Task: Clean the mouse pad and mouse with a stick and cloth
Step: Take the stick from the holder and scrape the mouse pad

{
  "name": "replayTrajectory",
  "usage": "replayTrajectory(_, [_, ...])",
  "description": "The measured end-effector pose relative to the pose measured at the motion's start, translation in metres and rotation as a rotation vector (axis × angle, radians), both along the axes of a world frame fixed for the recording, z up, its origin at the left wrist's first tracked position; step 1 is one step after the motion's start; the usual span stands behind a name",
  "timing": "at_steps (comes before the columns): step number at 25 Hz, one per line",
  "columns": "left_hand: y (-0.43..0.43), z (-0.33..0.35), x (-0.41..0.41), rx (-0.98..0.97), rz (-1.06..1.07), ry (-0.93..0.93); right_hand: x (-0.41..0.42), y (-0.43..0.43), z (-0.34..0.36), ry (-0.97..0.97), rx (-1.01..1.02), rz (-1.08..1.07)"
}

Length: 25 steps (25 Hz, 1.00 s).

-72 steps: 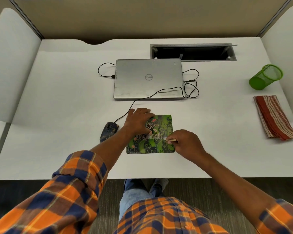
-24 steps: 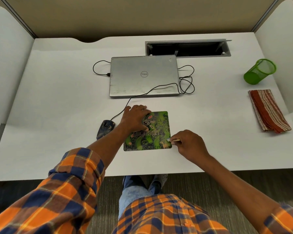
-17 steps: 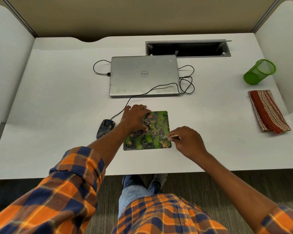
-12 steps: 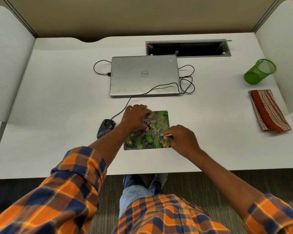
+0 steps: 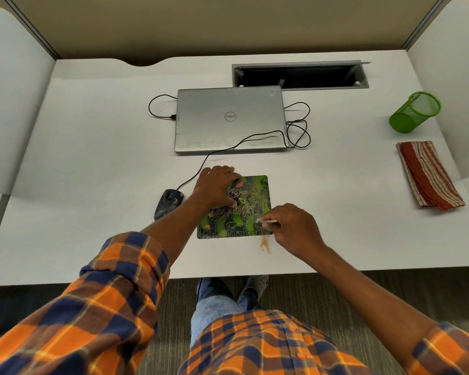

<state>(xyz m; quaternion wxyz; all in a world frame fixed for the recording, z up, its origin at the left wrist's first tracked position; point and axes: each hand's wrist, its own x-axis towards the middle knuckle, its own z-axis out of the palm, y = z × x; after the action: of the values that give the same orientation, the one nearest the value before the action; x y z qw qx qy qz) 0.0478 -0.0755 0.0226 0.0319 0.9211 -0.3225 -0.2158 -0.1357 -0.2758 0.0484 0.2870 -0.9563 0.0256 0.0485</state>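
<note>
Change: brown crumbs (image 5: 265, 244) are now seen on the white desk (image 5: 92, 158), just below the pad's near right corner.
Right hand (image 5: 293, 228): a thin pale wooden stick (image 5: 271, 220) is pinched, its tip set on the pad's near right part.
Left hand (image 5: 217, 186): laid flat, pressing the pad's far left corner.
Writing: "Logitech" is repeated across the green-and-black patterned mouse pad (image 5: 252, 196); "DELL" is read upside down on the closed silver laptop (image 5: 229, 120).
Hidden: the stick's rear is covered by fingers; the dark wired mouse (image 5: 168, 203), left of the pad, is partly covered by the forearm.
Cloth: the folded red striped cloth (image 5: 428, 174) lies far right.
</note>
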Motion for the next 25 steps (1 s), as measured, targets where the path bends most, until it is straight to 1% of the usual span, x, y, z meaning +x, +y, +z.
replayTrajectory(4, [-0.001, 0.001, 0.000, -0.002, -0.004, -0.007, 0.006, 0.005, -0.011, -0.007, -0.006, 0.026])
replayTrajectory(10, [0.000, 0.001, -0.001, -0.007, 0.001, 0.000, -0.030, -0.002, -0.019, -0.062, 0.001, 0.137])
replayTrajectory(17, [-0.001, 0.001, 0.000, 0.001, -0.009, -0.011, -0.018, -0.022, -0.017, -0.113, -0.011, -0.043])
replayTrajectory(25, [-0.002, 0.000, 0.000, 0.004, -0.004, -0.010, -0.053, -0.017, -0.025, -0.087, -0.048, 0.056])
